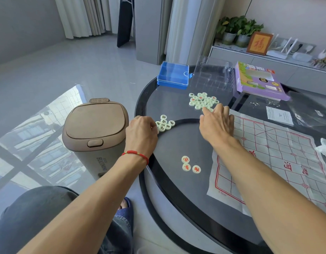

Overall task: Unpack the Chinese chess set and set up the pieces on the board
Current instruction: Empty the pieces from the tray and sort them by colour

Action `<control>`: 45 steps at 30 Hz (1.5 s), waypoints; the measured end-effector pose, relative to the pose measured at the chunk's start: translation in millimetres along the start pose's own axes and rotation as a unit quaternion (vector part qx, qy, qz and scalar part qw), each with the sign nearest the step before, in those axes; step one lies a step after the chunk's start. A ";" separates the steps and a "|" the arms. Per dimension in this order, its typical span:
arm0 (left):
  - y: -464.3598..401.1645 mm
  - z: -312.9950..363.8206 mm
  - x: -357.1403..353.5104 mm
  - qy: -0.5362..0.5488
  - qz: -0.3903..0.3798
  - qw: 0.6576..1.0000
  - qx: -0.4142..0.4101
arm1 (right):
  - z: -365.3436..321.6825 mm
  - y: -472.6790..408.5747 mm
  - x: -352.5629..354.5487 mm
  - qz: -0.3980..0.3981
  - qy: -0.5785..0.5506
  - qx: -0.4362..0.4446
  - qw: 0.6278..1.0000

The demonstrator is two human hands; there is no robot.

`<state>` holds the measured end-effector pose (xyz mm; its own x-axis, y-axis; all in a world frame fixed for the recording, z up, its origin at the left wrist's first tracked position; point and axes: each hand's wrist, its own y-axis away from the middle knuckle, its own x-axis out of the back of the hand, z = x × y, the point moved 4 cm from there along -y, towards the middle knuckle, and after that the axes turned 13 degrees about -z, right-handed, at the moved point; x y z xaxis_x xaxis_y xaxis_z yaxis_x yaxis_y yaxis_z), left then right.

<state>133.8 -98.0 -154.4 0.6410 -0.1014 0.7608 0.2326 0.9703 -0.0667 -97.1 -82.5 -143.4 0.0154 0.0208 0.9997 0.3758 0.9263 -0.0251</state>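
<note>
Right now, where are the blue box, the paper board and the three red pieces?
blue box (174,74), head view, on its clear lid.
paper board (279,154), head view, on its printed grid.
three red pieces (186,167), head view, on the nearest-left disc.

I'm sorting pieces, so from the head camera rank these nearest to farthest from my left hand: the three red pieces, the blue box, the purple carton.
From left hand:
1. Three red pieces, near table edge.
2. Blue box, far edge.
3. Purple carton, far right.
</note>
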 end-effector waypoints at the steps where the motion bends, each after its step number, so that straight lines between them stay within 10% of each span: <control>1: -2.7 -0.8 -0.7 -0.001 0.003 1.000 0.003 | -0.1 -1.6 0.4 0.010 0.002 0.007 1.000; 14: 23.2 40.5 7.2 0.066 -0.051 0.996 -0.041 | -18.1 67.9 26.6 -0.022 -0.274 0.184 0.944; 19: 45.0 37.6 -8.2 0.365 -0.231 0.900 0.056 | -27.4 104.0 38.5 -0.044 -0.269 0.286 0.919; 24: 48.3 30.7 8.4 0.093 -0.205 0.974 0.004 | -7.2 71.8 27.4 -0.029 -0.219 0.215 0.951; 30: 61.3 39.1 3.7 -0.035 -0.184 0.981 -0.052 | 26.8 7.7 5.0 -0.044 -0.009 -0.021 0.999; 38: 60.6 44.0 -2.4 -0.031 -0.184 0.979 -0.083 | 22.0 -1.5 10.8 0.010 -0.018 0.058 0.998; 45: 58.6 51.3 -8.7 -0.015 -0.214 0.972 -0.100 | 11.1 45.7 19.4 -0.104 -0.240 0.126 0.957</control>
<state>104.3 -29.0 -131.8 0.4327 -0.4767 0.7651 0.6127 0.7781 0.1383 -90.0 -35.5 -125.2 -0.4849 -0.0604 0.8725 0.0883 0.9891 0.1176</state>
